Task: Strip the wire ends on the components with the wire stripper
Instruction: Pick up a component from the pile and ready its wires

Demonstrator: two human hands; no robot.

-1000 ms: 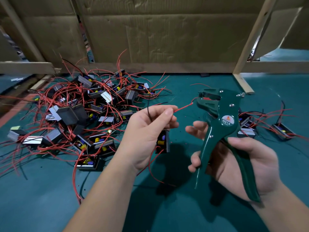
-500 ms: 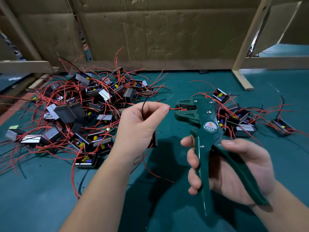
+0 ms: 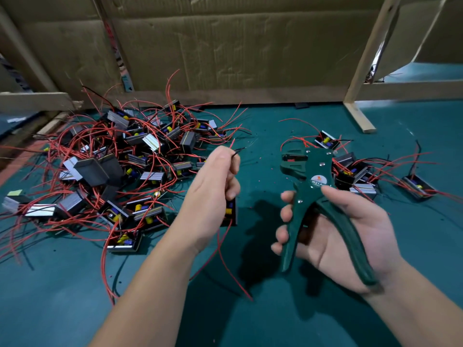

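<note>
Green matting (image 3: pixel 275 321) covers a work table, seen from a camera on a person's head looking down at 2 bare forearms.

The left hand (image 3: pixel 213 194) is curled around a small black component (image 3: pixel 231 211), which sits half hidden under the fingers, just above the matting near the middle of the view. The thumb and forefinger of that hand pinch a thin black wire (image 3: pixel 236 151), whose short end sticks out to the right. A long red wire (image 3: pixel 226 261) hangs from the component and trails down towards the viewer.

The right hand (image 3: pixel 333 236) grips a dark green wire stripper (image 3: pixel 304 194), held upright with its head pointing away. The fingers wrap around 1 handle, the other handle lies across the palm, and the thumb rests near a round label on the head. The handles are spread apart. The stripper's head is near the black wire end but not touching it.

On the left lies a big tangled pile of components (image 3: pixel 120 176) with red wires. A smaller group of components (image 3: pixel 355 171) lies on the right, behind the stripper. Brown cardboard (image 3: pixel 225 46) and a pale wooden post (image 3: pixel 360 71) stand at the back.
</note>
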